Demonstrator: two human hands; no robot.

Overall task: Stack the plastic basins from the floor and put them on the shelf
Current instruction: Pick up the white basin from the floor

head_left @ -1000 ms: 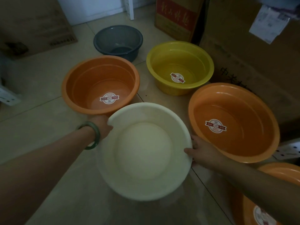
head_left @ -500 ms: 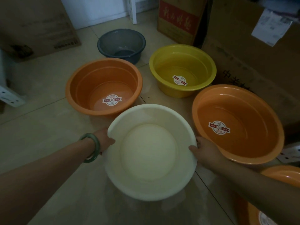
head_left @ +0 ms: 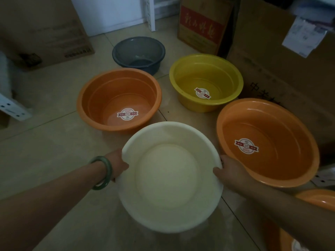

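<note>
A white plastic basin [head_left: 168, 180] is held over the floor tiles, right side up. My left hand [head_left: 117, 164], with a green bangle on the wrist, grips its left rim. My right hand [head_left: 228, 169] grips its right rim. Around it on the floor stand an orange basin [head_left: 119, 98] to the upper left, a dark grey basin [head_left: 138, 54] behind that, a yellow basin [head_left: 205, 81], and a larger orange basin [head_left: 266, 142] to the right. Part of another orange basin [head_left: 317, 198] shows at the lower right, behind my right forearm.
Cardboard boxes [head_left: 204, 24] line the back and the right side, close to the yellow and large orange basins. Another box [head_left: 41, 29] stands at the back left. A white perforated shelf post [head_left: 150, 13] rises at the back; a white metal bracket [head_left: 12, 109] lies at the left edge.
Both hands have kept their grip on the white basin. The basin and hands have shifted slightly toward me and to the right in the view as the camera tilted.
</note>
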